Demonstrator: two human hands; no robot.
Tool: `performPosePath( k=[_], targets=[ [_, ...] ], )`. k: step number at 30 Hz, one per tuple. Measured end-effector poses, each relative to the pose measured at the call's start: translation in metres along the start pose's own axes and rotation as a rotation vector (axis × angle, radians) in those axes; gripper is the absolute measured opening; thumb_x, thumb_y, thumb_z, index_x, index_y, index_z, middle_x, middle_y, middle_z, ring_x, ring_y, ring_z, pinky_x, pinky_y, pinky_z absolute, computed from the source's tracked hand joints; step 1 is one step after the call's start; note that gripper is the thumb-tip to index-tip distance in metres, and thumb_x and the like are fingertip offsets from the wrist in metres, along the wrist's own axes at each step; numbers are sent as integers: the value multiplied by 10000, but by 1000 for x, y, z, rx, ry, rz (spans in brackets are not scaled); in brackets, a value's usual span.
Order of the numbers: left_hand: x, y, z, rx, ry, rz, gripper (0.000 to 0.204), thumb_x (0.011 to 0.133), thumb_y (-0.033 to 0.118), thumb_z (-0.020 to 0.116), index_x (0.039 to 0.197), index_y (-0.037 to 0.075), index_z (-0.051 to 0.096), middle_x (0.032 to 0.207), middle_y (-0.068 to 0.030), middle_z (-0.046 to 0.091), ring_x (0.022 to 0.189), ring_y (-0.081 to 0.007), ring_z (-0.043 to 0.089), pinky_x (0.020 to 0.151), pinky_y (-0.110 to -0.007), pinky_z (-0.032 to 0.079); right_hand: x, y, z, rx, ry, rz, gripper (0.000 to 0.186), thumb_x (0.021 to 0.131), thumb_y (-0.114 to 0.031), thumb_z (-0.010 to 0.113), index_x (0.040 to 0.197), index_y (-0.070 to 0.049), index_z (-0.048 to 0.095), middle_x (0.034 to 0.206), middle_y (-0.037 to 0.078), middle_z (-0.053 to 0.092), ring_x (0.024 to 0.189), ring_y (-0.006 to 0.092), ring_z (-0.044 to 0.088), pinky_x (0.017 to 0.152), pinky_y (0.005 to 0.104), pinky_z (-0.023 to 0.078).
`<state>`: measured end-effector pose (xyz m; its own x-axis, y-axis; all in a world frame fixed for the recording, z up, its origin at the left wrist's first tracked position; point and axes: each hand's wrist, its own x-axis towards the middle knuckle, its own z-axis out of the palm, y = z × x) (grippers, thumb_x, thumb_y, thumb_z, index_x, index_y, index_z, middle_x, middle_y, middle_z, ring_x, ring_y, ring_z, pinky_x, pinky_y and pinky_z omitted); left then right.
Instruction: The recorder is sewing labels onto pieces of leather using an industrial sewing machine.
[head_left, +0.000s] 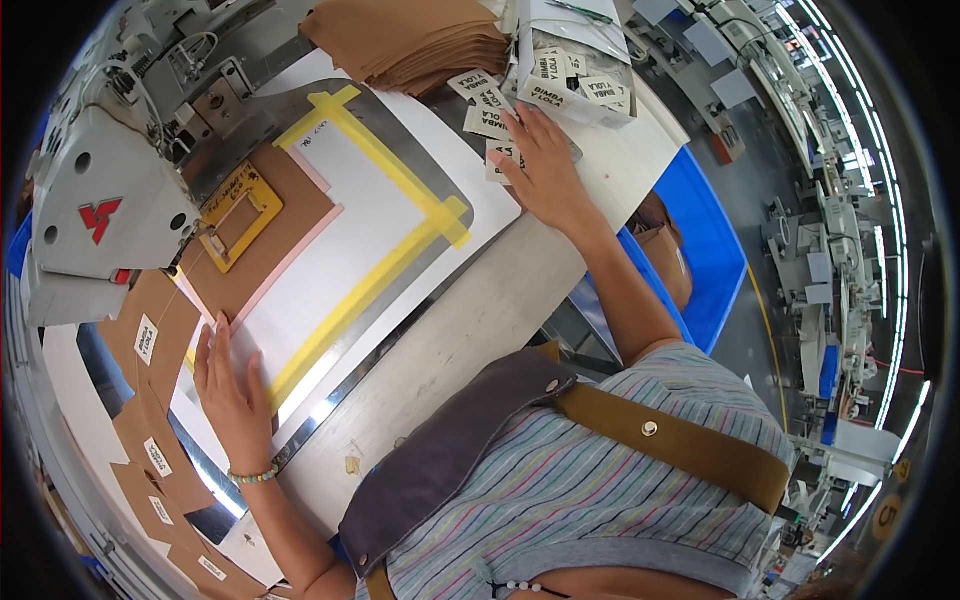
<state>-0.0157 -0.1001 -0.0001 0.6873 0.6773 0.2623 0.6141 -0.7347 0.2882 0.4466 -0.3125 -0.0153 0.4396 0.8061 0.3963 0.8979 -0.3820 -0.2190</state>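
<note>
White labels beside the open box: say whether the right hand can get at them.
Most likely yes: the right hand is right at the loose white labels, several lie uncovered beside its fingers, and nothing visible blocks the way.

Left hand (pixel 233 392) at the near corner of a brown panel (pixel 302 212), right hand (pixel 548 172) over white labels (pixel 484 122), sewing machine (pixel 95 200) left, blue bin (pixel 722 262) right.

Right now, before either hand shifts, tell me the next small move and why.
Probably pinch one of the loose white labels with the right hand: it rests on them, while the yellow frame on the brown panel shows bare brown in its opening, and the left hand is at the panel's near corner.
</note>
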Motion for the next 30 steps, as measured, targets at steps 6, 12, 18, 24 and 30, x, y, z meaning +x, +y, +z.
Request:
performPosePath(
  k=[6,12,18,24,30],
  targets=[
    [3,-3,2,-10,15,25,575,1026,112,680,1585,77,551,1597,-77,602,1508,-379,493,1250,-509,401,25,-26,21,157,37,70,758,1104,-521,556,1599,45,456,1688,349,337,1592,534,256,1297,618,224],
    [-1,-5,2,6,19,36,563,1035,117,672,1584,79,556,1603,-78,597,1509,-380,494,1253,-512,402,62,-20,18,204,-75,5,757,1088,-521,584,1600,25,468,1695,340,331,1598,502,271,1300,560,271],
    [1,-2,0,4,6,49,560,1035,113,678,1582,78,558,1601,-87,597,1516,-377,488,1257,-513,399,55,8,22,87,-50,-117,561,1098,-419,600,1464,5,630,1594,245,532,1526,413,442,1249,510,374],
    [0,-1,1,-22,13,44,559,1024,85,686,1570,70,564,1584,-98,610,1521,-373,487,1254,-512,401,32,-2,-3,631,91,106,272,1060,-229,678,1201,-14,766,1367,173,714,1344,299,634,1138,477,481],
    [2,-3,2,-16,23,54,553,1022,91,690,1562,70,573,1578,-98,615,1519,-378,491,1248,-515,405,15,-12,3,89,52,13,759,1019,-570,686,1572,-70,549,1644,301,430,1522,470,405,1251,538,346]
  ],
)
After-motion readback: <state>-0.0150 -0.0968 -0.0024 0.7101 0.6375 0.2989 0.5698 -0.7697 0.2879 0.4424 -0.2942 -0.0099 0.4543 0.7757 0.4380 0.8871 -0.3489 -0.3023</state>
